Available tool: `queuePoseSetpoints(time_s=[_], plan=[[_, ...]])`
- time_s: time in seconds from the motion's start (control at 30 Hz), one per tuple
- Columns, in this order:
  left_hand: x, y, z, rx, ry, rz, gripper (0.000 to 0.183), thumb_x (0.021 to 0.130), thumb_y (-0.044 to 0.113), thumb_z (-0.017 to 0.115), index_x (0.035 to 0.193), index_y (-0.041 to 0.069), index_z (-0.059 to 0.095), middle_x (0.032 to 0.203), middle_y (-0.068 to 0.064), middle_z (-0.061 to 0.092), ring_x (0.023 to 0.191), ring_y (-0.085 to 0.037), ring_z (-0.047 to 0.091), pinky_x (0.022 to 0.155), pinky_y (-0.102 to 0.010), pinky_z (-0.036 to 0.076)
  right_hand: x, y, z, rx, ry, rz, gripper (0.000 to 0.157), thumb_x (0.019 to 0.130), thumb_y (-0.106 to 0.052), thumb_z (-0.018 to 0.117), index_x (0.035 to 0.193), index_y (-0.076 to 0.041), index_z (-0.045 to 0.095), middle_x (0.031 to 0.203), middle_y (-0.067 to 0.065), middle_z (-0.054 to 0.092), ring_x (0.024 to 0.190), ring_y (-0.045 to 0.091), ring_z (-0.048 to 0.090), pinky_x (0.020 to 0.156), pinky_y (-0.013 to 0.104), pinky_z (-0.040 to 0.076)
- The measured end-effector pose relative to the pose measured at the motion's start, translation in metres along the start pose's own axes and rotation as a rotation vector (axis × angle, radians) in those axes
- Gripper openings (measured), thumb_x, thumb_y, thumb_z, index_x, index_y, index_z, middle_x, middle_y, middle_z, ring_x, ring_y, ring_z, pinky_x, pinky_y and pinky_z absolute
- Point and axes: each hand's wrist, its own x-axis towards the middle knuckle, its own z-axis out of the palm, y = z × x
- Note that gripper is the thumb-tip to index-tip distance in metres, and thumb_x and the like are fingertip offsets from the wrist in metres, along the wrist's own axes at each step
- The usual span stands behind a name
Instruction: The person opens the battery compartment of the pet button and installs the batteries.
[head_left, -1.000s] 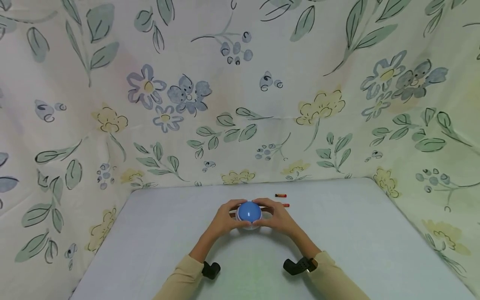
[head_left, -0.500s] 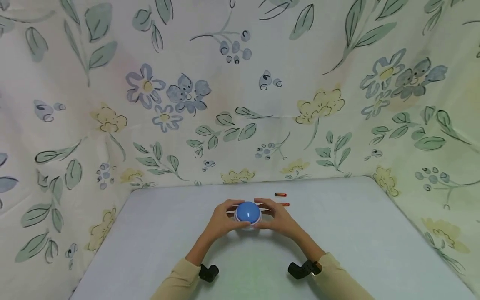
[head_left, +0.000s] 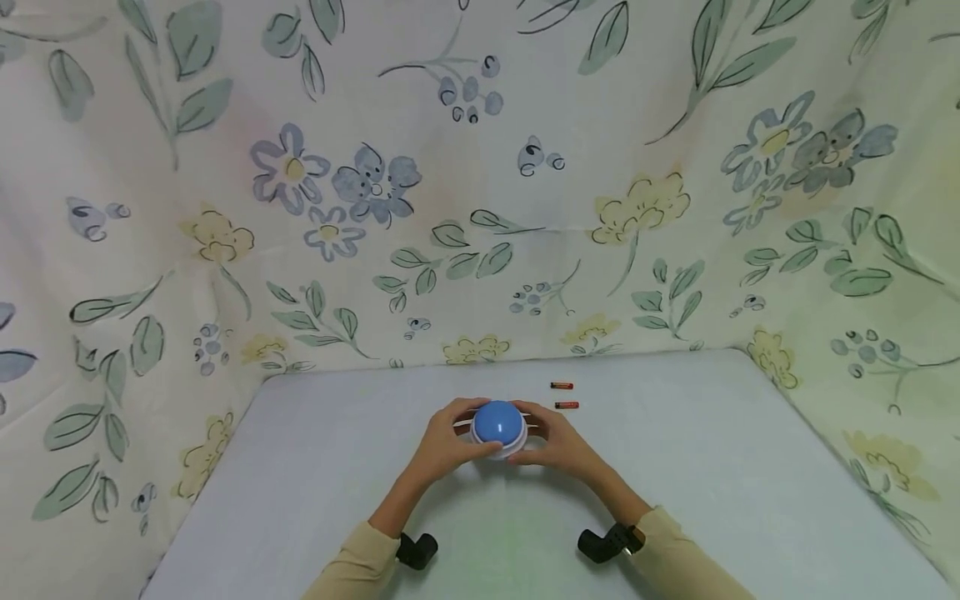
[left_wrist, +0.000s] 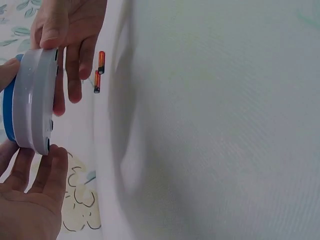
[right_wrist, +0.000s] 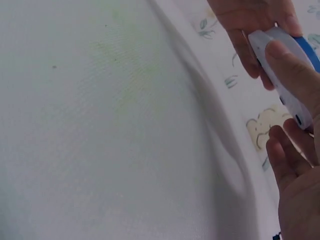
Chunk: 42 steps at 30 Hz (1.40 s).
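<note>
Floral cloth (head_left: 442,167) behind | white worktop (head_left: 322,467) | left hand (head_left: 448,435), right hand (head_left: 553,433): fingers and thumbs pinching opposite sides of blue-and-white disc (head_left: 498,423), raised above worktop | two small red batteries (head_left: 567,405) lying beyond right hand

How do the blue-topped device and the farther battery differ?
The blue-topped device is gripped by the left hand and right hand; the farther battery lies on the table, untouched. The device is round and broad, the battery a smaller slim cylinder. The device is blue and white, the battery orange-red and black.
</note>
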Motion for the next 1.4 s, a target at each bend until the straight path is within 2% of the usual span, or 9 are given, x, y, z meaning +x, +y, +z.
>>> queuePoseSetpoints(time_s=[0.13,0.33,0.5,0.7,0.87,1.03,1.23,1.4], plan=[[-0.001,-0.005,0.003,0.004,-0.04,-0.014,0.067,0.082,0.015,0.088,0.141,0.007,0.057,0.135,-0.008,0.058,0.123,-0.027,0.056,0.099,-0.044,0.05,-0.004,0.002,0.001,-0.012,0.023,-0.012,0.079,0.081,-0.013,0.088,0.148,-0.004,0.047,0.144,0.009,0.054,0.124,0.028,0.056,0.101,0.04,0.048],[-0.005,-0.004,0.008,0.029,-0.089,-0.036,0.074,0.083,0.026,0.087,0.145,0.006,0.051,0.14,-0.008,0.054,0.126,-0.028,0.053,0.1,-0.046,0.048,-0.012,0.005,0.003,-0.014,0.049,-0.014,0.078,0.08,-0.014,0.089,0.147,-0.004,0.049,0.143,0.01,0.054,0.123,0.03,0.057,0.101,0.04,0.048],[-0.006,-0.003,0.011,0.079,-0.09,-0.025,0.077,0.083,0.03,0.088,0.146,0.008,0.05,0.139,-0.008,0.053,0.124,-0.026,0.054,0.097,-0.044,0.05,-0.015,0.007,0.004,0.001,0.059,-0.035,0.076,0.081,-0.012,0.088,0.147,-0.004,0.049,0.143,0.012,0.055,0.124,0.032,0.057,0.101,0.041,0.048],[-0.003,-0.001,0.012,0.117,-0.075,0.011,0.075,0.081,0.03,0.089,0.144,0.009,0.054,0.135,-0.005,0.053,0.12,-0.022,0.054,0.094,-0.039,0.052,-0.013,0.003,0.002,0.001,0.06,-0.052,0.076,0.08,-0.014,0.09,0.146,-0.009,0.051,0.142,0.005,0.056,0.124,0.027,0.057,0.1,0.039,0.049],[-0.001,0.0,0.012,0.126,-0.073,0.019,0.076,0.081,0.031,0.089,0.143,0.004,0.054,0.134,-0.006,0.054,0.119,-0.022,0.055,0.093,-0.039,0.053,-0.013,-0.006,0.001,0.021,0.069,-0.07,0.076,0.078,-0.004,0.089,0.144,-0.003,0.051,0.141,0.01,0.056,0.123,0.032,0.056,0.1,0.046,0.049],[0.001,0.003,0.012,0.145,-0.074,0.009,0.076,0.082,0.032,0.088,0.144,0.006,0.053,0.134,-0.007,0.054,0.119,-0.022,0.054,0.092,-0.038,0.053,-0.012,-0.025,-0.001,0.044,0.067,-0.087,0.074,0.078,0.002,0.087,0.142,0.006,0.05,0.139,0.019,0.056,0.122,0.039,0.055,0.099,0.052,0.048],[0.004,0.006,0.012,0.163,-0.087,-0.002,0.077,0.082,0.034,0.088,0.145,0.007,0.053,0.134,-0.01,0.051,0.119,-0.024,0.05,0.09,-0.039,0.053,-0.009,-0.005,-0.002,0.026,0.074,-0.07,0.077,0.076,0.004,0.088,0.144,0.001,0.05,0.141,0.015,0.055,0.124,0.035,0.055,0.1,0.045,0.048],[0.006,0.005,0.011,0.172,-0.084,0.001,0.075,0.081,0.034,0.088,0.142,0.006,0.055,0.133,-0.01,0.051,0.117,-0.024,0.052,0.089,-0.036,0.054,-0.009,0.004,-0.002,0.052,0.074,-0.061,0.077,0.078,-0.002,0.089,0.145,-0.006,0.051,0.142,0.007,0.055,0.125,0.03,0.056,0.1,0.039,0.048]])
